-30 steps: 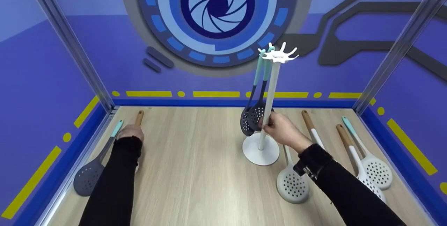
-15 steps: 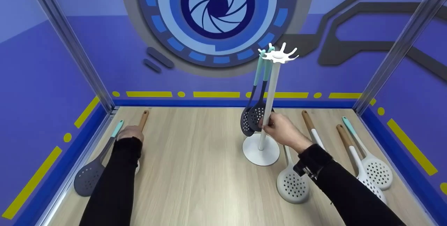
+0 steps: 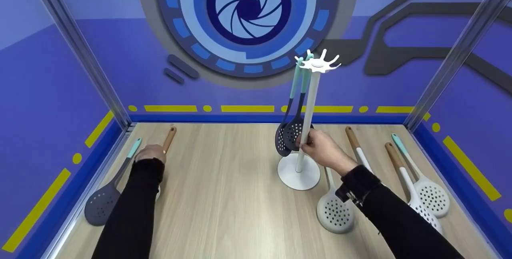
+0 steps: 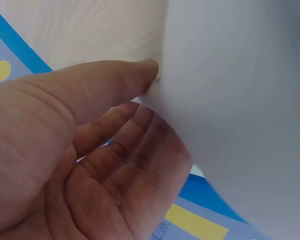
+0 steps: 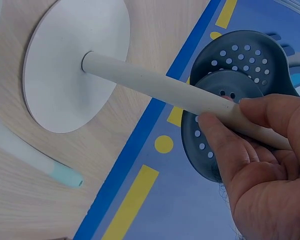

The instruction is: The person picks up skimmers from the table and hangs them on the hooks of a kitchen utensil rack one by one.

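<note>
My left hand (image 3: 151, 153) holds a white kitchen utensil by its shaft, below the wooden handle (image 3: 169, 139). In the left wrist view its white head (image 4: 230, 110) fills the right side, thumb and fingers closing at its edge; its exact kind is unclear. My right hand (image 3: 326, 149) grips the pole of a white utensil stand (image 3: 311, 103) between thumb and fingers. Two dark skimmers (image 3: 293, 134) with turquoise handles hang from the stand's hooks, just behind that hand. The stand's round base (image 5: 70, 95) rests on the table.
A dark skimmer (image 3: 102, 203) lies left of my left forearm. To the right lie a pale skimmer (image 3: 336, 213), a wooden-handled utensil (image 3: 354, 139) partly behind my arm, another wooden-handled one (image 3: 395, 155), and a turquoise-handled pale skimmer (image 3: 432, 197). Blue walls enclose the table (image 3: 224, 195).
The wooden handle in my left hand has swung rightward, tilting more. My left hand has shifted only slightly. My right hand and the stand stay in place.
</note>
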The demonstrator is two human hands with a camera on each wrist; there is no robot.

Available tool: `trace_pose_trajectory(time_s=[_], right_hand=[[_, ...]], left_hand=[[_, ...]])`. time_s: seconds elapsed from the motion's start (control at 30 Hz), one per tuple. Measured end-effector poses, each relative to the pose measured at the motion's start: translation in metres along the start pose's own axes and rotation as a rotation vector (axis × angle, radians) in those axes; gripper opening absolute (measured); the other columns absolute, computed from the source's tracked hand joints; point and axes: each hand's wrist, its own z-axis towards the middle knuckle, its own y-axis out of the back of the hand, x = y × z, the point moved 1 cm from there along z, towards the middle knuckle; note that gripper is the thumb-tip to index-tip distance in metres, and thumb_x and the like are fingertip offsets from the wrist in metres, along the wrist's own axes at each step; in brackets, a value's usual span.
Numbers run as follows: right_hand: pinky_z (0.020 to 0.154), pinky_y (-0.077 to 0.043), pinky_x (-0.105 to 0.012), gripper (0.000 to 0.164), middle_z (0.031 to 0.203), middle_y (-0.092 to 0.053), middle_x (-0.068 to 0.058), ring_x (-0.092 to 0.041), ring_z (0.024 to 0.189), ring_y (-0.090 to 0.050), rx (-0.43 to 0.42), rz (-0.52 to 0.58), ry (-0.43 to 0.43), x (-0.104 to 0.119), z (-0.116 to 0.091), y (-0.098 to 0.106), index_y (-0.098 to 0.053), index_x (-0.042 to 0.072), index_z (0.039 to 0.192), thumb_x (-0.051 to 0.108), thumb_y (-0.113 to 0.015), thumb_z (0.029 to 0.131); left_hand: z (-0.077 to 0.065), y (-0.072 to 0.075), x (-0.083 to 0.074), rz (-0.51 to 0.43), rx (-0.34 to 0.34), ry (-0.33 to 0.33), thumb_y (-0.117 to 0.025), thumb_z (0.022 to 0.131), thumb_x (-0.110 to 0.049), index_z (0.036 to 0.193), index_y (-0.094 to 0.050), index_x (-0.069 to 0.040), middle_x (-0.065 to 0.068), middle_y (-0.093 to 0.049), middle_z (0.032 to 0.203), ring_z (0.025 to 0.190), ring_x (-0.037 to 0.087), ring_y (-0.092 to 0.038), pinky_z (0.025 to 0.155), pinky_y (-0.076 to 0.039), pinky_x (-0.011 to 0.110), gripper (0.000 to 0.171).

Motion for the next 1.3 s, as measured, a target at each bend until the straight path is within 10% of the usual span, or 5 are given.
trace_pose_trajectory(time_s=[0.77, 1.03, 1.3], right_hand=[[0.107, -0.069, -0.06, 0.019, 0.123, -0.084, -0.03, -0.046, 0.123, -0.084, 0.005, -0.01, -0.018, 0.002, -0.001, 0.0, -0.075, -0.011, 0.125, -0.006, -0.066, 0.109], [0.107, -0.069, -0.059, 0.019, 0.122, -0.084, -0.03, -0.045, 0.123, -0.084, 0.002, -0.01, -0.024, 0.002, -0.001, 0.001, -0.076, -0.01, 0.125, -0.006, -0.066, 0.109], [0.108, -0.07, -0.06, 0.018, 0.122, -0.085, -0.03, -0.047, 0.123, -0.084, -0.002, -0.015, -0.007, 0.0, 0.0, 0.0, -0.076, -0.01, 0.124, -0.006, -0.067, 0.108]], left_hand=[[-0.004, -0.006, -0.021, 0.048, -0.161, -0.09, -0.061, 0.108, 0.001, 0.089, -0.077, 0.009, 0.022, -0.07, 0.08, 0.066, 0.027, -0.061, 0.05, -0.054, 0.05, 0.026], [-0.058, 0.025, -0.058, 0.056, -0.149, -0.105, -0.063, 0.108, 0.005, 0.101, -0.081, 0.013, 0.034, -0.082, 0.098, 0.088, 0.044, -0.081, 0.071, -0.07, 0.063, 0.02], [-0.155, 0.081, -0.109, 0.063, -0.113, -0.142, -0.06, 0.109, 0.011, 0.105, -0.077, 0.019, 0.036, -0.082, 0.102, 0.086, 0.036, -0.08, 0.082, -0.072, 0.06, 0.019]])
